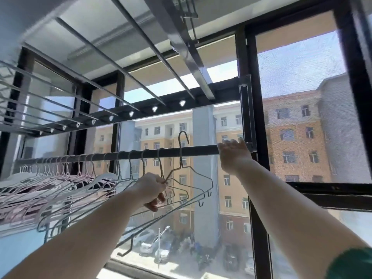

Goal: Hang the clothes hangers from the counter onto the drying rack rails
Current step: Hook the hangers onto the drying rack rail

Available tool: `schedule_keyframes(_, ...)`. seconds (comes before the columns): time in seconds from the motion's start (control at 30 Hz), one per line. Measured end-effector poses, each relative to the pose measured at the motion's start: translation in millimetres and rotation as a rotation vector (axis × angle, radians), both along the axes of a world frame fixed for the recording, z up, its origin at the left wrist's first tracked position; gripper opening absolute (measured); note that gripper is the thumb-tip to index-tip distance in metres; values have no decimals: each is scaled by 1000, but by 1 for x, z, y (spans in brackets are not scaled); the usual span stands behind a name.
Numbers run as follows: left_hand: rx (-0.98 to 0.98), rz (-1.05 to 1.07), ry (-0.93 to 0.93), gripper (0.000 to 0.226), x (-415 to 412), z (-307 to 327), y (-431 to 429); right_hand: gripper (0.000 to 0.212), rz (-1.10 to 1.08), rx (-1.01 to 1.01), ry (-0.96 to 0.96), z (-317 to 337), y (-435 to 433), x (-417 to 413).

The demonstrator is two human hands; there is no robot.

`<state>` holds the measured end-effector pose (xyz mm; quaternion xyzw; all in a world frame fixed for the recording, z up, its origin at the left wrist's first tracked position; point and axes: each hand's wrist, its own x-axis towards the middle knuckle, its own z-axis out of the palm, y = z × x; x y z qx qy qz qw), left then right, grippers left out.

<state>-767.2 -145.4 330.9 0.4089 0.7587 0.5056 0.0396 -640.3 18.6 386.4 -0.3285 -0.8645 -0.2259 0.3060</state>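
A dark horizontal rail (pixel 201 149) of the drying rack crosses the window at mid-height. Several hangers (pixel 60 182), white, pink and bare wire, hang in a row along its left part. My left hand (pixel 150 190) grips a thin wire hanger (pixel 182 158) by its shoulder, along with the frames of neighbouring wire hangers. That hanger's hook (pixel 184 135) stands above the rail, not on it. My right hand (pixel 234 154) is raised at the rail's right end, fingers curled over the bar near its bracket. The counter is out of view.
Above, the ceiling rack (pixel 141 63) spreads several silver bars with a dark crossbar (pixel 141 109). A black window frame post (pixel 253 117) stands right of the rail's end. Behind the glass are apartment blocks and parked cars far below.
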Motion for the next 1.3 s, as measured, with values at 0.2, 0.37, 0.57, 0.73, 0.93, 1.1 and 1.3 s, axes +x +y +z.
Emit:
schedule_keyframes(0.2, -52, 16, -6, 26, -11, 1, 12, 47, 4, 4, 44, 1, 9, -2)
schedule_keyframes(0.37, -74, 22, -6, 27, -15, -8, 20, 51, 28, 44, 65, -6, 13, -3)
schedule_keyframes(0.57, -85, 52, 29, 28, -13, -17, 28, 55, 44, 57, 79, -9, 14, 0)
schedule_keyframes(0.73, -137, 54, 60, 27, -11, -17, 22, 58, 47, 54, 68, -12, 11, 2)
schedule_keyframes(0.93, -208, 50, 208, 16, -5, -17, 12, 54, 50, 55, 86, -18, 4, 12)
schedule_keyframes(1.1, -85, 205, 516, 38, 9, -23, 3, 50, 17, 62, 142, -27, -8, 26)
schedule_keyframes(1.3, 51, 21, 658, 27, 57, -41, -12, 45, -52, -2, 153, -61, -30, 58)
